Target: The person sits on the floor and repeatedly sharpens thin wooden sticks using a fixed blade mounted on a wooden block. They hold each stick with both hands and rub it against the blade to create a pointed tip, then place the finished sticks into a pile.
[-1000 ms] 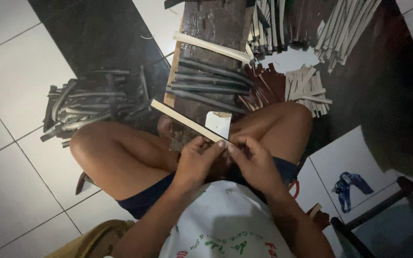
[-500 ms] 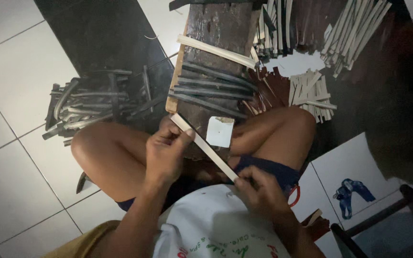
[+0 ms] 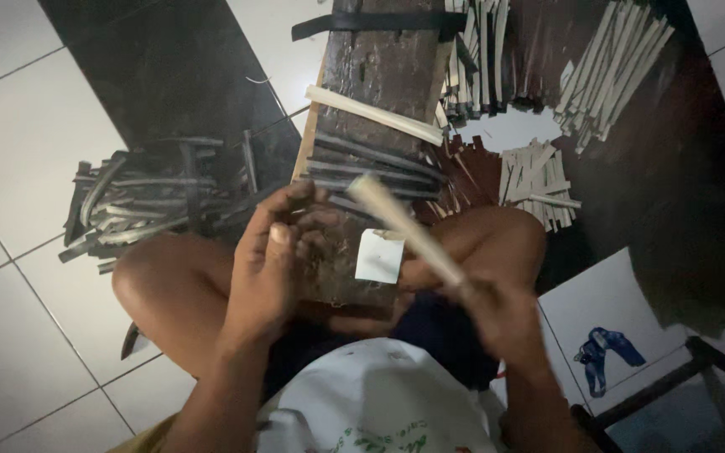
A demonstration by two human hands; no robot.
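Pale bamboo strip: runs from right hand toward 11 o'clock, over dark wooden board. Keep grip firm at near end; steady free tip before working it.
Right hand: blurred, fingers closed round strip end.
Left hand: raised over knee, fingers loosely curled, holding nothing, just beside strip tip.

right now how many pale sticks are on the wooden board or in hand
2. One pale stick lies slanted across the far part of the wooden board; the other pale stick, blurred, is in the right hand. More may be hidden among the dark strips.
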